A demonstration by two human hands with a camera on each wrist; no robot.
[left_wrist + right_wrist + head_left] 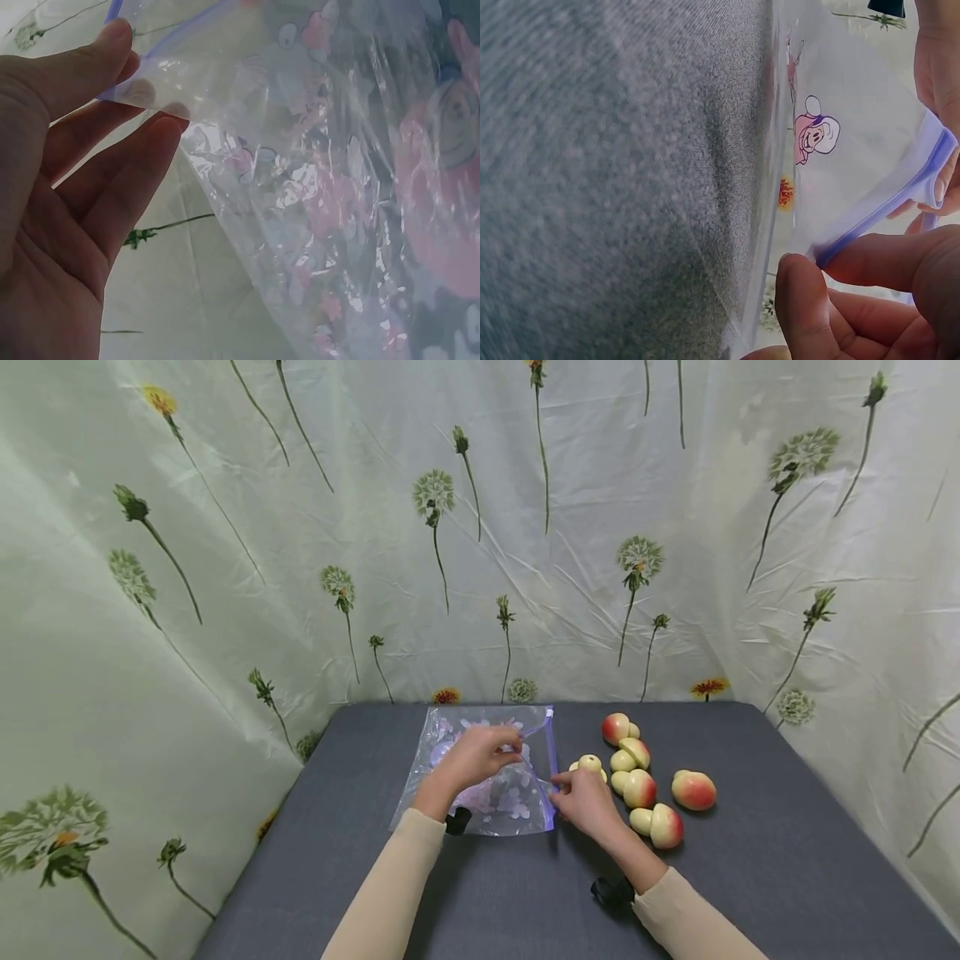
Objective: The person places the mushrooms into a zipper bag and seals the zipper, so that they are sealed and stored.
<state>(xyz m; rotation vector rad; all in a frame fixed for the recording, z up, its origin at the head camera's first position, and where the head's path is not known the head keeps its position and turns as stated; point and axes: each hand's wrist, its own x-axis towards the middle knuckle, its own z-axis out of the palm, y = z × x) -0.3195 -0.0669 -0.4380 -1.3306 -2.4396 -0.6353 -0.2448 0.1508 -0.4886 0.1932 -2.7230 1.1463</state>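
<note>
A clear zip bag (517, 810) with pink and white cartoon prints lies on the dark table, its purple zip edge (552, 750) facing right. My left hand (472, 760) pinches the upper layer at the purple strip and holds it raised, so the mouth gapes. In the left wrist view, thumb and fingertips grip that film (322, 180). My right hand (588, 803) pinches the zip edge farther toward the near corner; the right wrist view shows its thumb and finger on the purple strip (877, 214). A white slider (549, 713) sits at the strip's far end.
Several red-and-yellow mushroom-shaped pieces (639, 788) stand in a column right of the bag. A pale one (589, 763) is close behind my right hand, and a rounder red-yellow piece (693, 790) lies farther right. A flowered curtain (480, 568) hangs behind the table (750, 860).
</note>
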